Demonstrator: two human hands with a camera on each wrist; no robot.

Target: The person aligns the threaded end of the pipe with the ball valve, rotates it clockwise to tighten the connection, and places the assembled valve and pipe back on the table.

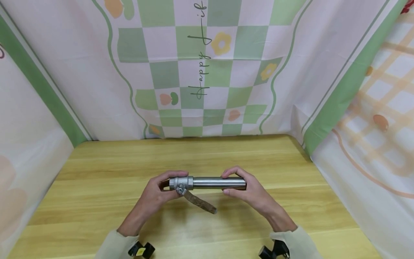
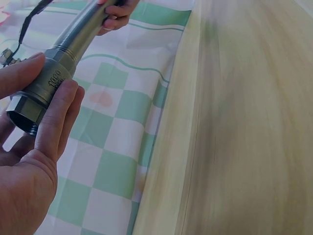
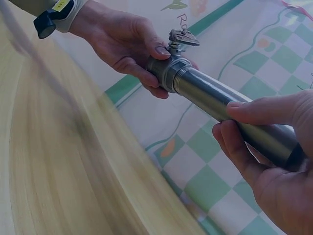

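Note:
A metal ball valve [image 1: 181, 182] is joined to a smooth steel pipe [image 1: 207, 182], and both are held level above the table. My left hand [image 1: 156, 192] grips the valve body, thumb on one side and fingers on the other. Around the pipe's far right end, my right hand [image 1: 252, 187] curls its thumb and fingers. The valve's brown, worn-looking lever handle [image 1: 200, 203] slants down toward the right. In the left wrist view, the valve's hexagonal open end [image 2: 27, 113] shows, with raised marks on its body. Threads are visible at the joint in the right wrist view.
Under the hands lies a light wooden table [image 1: 113, 158]. A checkered green and white cloth [image 1: 194, 72] hangs behind its back edge, with patterned cloth [image 1: 381, 108] on the right and pale cloth [image 1: 32, 126] on the left. Black devices [image 1: 142, 249] sit at both wrists.

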